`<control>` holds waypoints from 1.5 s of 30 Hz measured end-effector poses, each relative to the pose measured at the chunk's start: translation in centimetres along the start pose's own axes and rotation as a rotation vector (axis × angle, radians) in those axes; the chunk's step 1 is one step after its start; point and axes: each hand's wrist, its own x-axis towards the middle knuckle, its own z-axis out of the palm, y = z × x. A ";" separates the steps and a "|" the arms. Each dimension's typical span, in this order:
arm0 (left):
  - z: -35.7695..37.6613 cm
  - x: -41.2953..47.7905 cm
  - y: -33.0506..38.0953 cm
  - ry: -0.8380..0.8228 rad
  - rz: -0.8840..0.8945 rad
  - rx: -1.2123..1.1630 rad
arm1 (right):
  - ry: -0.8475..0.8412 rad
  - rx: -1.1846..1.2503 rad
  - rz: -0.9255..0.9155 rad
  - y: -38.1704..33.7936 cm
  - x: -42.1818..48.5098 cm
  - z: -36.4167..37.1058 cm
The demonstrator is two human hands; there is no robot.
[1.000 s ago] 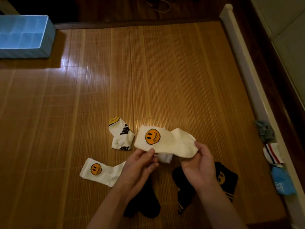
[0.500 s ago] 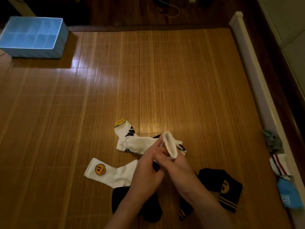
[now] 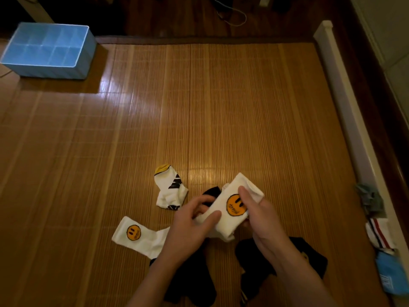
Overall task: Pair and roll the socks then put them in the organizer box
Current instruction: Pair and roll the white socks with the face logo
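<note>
Both hands grip one white smiley sock, lifted just above the mat near the middle of its near edge. The left hand pinches the sock's lower part between thumb and curled fingers. The right hand holds the other side, with its thumb laid across the orange face and its fingers hidden behind the fabric. The sock is tilted, with one end pointing up and to the right.

Its match lies flat on the mat just left of the left wrist. A yellow-toed sock lies crumpled just beyond that, with a black scrap showing behind the held sock. Black socks lie under both forearms.

The blue box, divided into compartments, stands at the mat's far-left corner, well apart from the hands. Along the right edge, against a white rail, lie a grey sock, a striped sock and a blue sock.
</note>
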 end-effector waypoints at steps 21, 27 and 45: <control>-3.9 3.4 -7.1 -0.128 -0.323 0.364 | 0.030 0.048 0.113 2.9 4.2 -2.8; -1.6 2.4 -4.6 -0.187 0.018 0.297 | -0.431 -0.256 0.012 3.1 1.5 0.3; -11.9 -3.3 -7.6 0.753 -0.360 -0.381 | 0.245 -0.547 0.166 11.3 6.7 -0.9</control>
